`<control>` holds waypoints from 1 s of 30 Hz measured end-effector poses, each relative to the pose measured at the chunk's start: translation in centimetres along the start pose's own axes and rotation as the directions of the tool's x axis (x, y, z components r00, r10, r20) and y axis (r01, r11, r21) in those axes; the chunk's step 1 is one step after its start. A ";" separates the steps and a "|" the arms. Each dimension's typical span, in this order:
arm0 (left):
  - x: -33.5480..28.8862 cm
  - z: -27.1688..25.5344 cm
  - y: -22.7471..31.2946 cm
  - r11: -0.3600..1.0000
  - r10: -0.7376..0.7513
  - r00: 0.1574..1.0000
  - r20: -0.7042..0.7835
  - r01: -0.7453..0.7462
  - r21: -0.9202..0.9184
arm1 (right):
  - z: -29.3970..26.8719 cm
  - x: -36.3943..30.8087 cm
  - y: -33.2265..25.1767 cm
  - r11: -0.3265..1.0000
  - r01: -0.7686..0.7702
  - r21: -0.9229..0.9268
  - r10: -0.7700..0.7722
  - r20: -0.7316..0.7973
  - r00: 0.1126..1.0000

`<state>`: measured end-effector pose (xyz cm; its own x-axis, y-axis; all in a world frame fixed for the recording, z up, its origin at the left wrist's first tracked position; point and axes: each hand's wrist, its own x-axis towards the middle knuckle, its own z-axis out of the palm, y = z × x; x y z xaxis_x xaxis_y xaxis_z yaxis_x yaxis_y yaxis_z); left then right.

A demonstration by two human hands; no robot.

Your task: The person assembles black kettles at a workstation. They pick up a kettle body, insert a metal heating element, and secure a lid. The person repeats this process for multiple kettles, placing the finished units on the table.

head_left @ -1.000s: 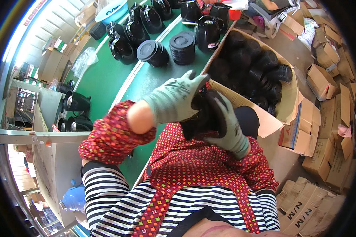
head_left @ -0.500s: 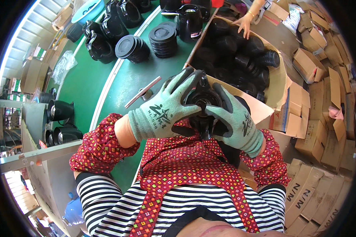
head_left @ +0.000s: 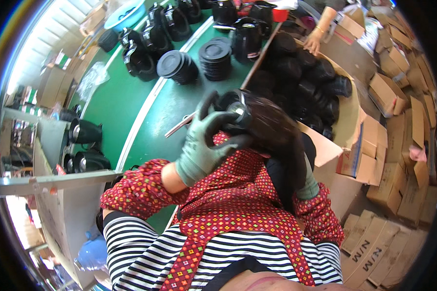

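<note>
A long green worktable (head_left: pixel 131 104) is running away from the viewer, with a pale stripe along it. Daylight is glaring in from the upper left. Brown cardboard boxes (head_left: pixel 398 160) are lying piled on the floor at right. A grey metal shelf (head_left: pixel 53 182) is standing at lower left.

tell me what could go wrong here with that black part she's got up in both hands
1. The black part is held in the air by the gloved left hand and right hand; the gloves may slip, and it could drop.
2. A thin rod lies on the green table just below; a forearm might knock it.
</note>
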<state>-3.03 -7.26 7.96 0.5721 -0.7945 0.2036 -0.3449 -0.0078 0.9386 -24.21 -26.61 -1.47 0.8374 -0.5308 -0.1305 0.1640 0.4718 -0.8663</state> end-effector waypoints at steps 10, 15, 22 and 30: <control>-4.5 -3.6 -4.3 0.841 -0.169 0.896 0.410 -0.086 0.534 | -6.5 4.7 -4.0 0.764 0.208 -0.611 -0.211 0.068 0.975; -2.4 -11.5 -12.3 0.336 -0.467 0.872 0.145 0.023 0.942 | -3.5 5.4 -1.5 0.465 0.399 -0.791 -0.122 0.389 0.913; -1.6 -13.5 -16.3 0.521 -0.550 0.789 0.273 0.068 0.851 | 0.3 1.2 -5.0 0.459 0.427 -0.780 -0.173 0.392 0.903; 1.7 -8.7 -8.7 0.729 -0.683 0.704 0.194 0.674 0.117 | -1.5 2.8 -3.0 0.919 0.233 -0.320 -0.162 0.231 0.959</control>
<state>7.41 -3.30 2.58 0.4941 -0.6722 -0.5514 0.0473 -0.6125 0.7891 -23.11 -30.57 0.01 0.8972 -0.4230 0.1270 0.1787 0.0848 -0.9802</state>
